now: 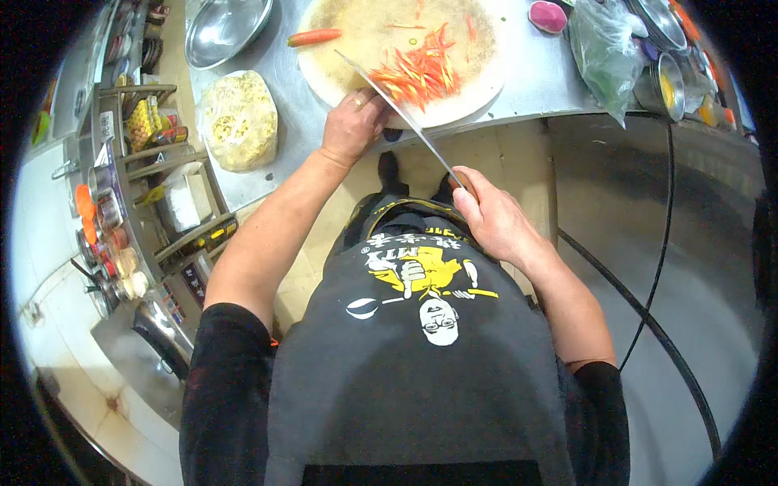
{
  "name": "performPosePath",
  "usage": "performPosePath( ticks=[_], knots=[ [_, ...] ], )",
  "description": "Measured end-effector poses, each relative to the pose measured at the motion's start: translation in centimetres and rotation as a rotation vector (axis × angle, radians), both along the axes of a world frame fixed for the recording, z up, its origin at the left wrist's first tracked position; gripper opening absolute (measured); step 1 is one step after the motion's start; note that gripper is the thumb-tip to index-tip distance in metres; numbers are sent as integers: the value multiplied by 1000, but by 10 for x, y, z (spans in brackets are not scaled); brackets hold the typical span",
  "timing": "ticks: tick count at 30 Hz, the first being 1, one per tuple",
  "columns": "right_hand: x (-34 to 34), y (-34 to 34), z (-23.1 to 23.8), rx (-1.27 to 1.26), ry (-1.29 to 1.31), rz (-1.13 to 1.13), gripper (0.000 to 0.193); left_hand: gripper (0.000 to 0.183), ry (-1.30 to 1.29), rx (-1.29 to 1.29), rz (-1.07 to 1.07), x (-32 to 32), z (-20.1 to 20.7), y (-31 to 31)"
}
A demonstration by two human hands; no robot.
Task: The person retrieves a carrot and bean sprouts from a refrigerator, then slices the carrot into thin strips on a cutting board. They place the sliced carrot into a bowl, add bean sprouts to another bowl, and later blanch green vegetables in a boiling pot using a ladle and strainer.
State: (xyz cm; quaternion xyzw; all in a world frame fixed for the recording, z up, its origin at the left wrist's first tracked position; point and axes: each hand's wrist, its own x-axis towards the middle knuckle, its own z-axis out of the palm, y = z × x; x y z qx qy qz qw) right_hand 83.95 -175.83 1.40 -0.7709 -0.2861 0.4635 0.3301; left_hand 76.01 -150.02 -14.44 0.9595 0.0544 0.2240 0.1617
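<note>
the right hand (pixel 496 215) has its fingers wrapped tight around the handle of a long knife (pixel 420 132). the left hand (pixel 355 125) is by the near edge of a round board (pixel 484 57), fingers bent; i cannot tell if they hold anything. the thin orange strips (pixel 419 71) are in a pile on the board, and the blade is in the way between them and the left hand. a carrot piece (pixel 316 37) pokes over the board's left edge. left of it are a metal bowl (pixel 227 32) and a full clear bag (pixel 237 121). a green bag (pixel 604 49) is at the right.
</note>
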Motion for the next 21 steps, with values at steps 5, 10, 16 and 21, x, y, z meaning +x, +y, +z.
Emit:
performPosePath(
  ticks=[5,10,16,21],
  knots=[
    [3,0,-10,-36,-28,46,42,26,39,6,38,-4,2,-1],
    [5,7,8,-54,3,53,42,23,30,9,29,-3,10,-4],
    [6,1,-15,-52,-5,53,42,19,17,40,22,-5,5,-4],
    [3,0,-15,-63,6,44,42,15,2,48,-7,-7,4,-2]
  ],
)
